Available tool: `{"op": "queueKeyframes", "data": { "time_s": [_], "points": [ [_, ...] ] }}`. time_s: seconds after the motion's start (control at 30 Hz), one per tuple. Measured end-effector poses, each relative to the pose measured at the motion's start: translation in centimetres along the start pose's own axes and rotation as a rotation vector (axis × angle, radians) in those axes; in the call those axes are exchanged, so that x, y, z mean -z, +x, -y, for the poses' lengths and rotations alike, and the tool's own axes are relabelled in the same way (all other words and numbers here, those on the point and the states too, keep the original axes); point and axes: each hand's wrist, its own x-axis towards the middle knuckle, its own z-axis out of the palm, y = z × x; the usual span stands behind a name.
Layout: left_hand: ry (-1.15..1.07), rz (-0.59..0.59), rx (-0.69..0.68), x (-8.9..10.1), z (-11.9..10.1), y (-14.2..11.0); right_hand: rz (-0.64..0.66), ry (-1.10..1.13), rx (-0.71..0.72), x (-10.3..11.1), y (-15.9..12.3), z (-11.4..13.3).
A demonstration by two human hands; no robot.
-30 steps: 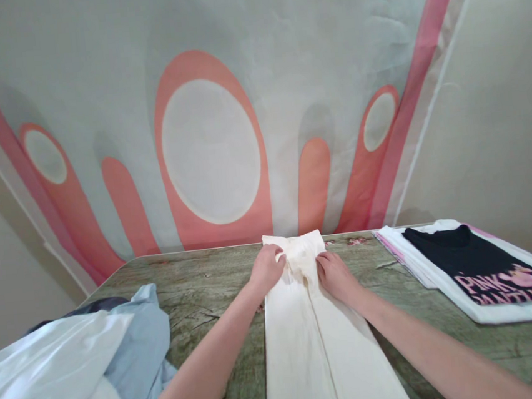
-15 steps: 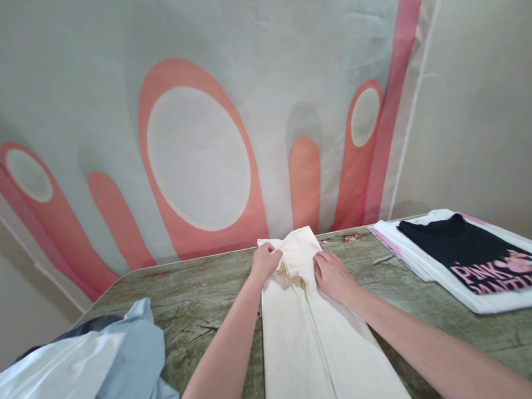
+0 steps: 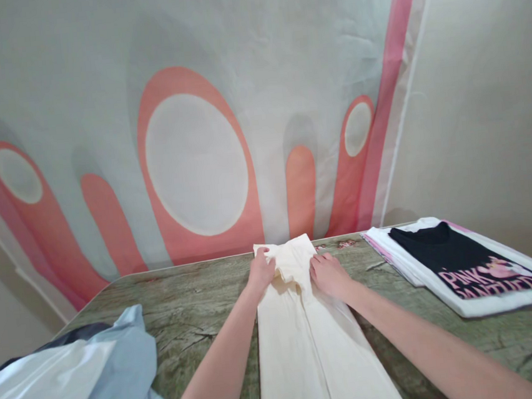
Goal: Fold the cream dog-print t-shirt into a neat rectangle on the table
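Note:
A long cream garment [image 3: 288,354] lies lengthwise in front of me on the table. It shows two long panels with a line between them, and I cannot tell its exact kind. Near its far end the cloth is bunched into a small raised fold. My left hand [image 3: 262,270] pinches the cloth at the left edge of that end, thumb toward the middle. On the opposite edge my right hand [image 3: 328,274] has its fingers curled on the cloth, their tips partly hidden.
The table [image 3: 191,304] has a wood-look top. Rumpled light blue and white clothes [image 3: 117,364] lie at the left, with dark cloth [image 3: 79,333] behind. At the right is a folded stack topped by a black printed T-shirt [image 3: 459,256]. A pink-patterned wall covering [image 3: 264,130] stands behind.
The whole view has shifted slightly. My left fingers have moved a little on the cloth, and the bunched fold looks somewhat flatter. My right hand stays at the right edge.

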Motion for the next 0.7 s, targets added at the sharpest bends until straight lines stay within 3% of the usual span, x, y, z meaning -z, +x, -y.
{"op": "queueKeyframes", "data": {
  "time_s": [0.2,0.47,0.7],
  "points": [
    [0.097,0.027,-0.092,-0.4,-1.4,-0.4,0.053,0.001,0.046,0.4,2.3,-1.5],
    [0.13,0.093,-0.056,-0.2,-0.5,-0.2,0.136,0.01,0.023,-0.2,5.4,-2.6],
    [0.144,0.092,-0.069,-0.4,0.2,-0.3,0.162,0.023,-0.084,-0.5,8.4,-3.0]
  ]
}}
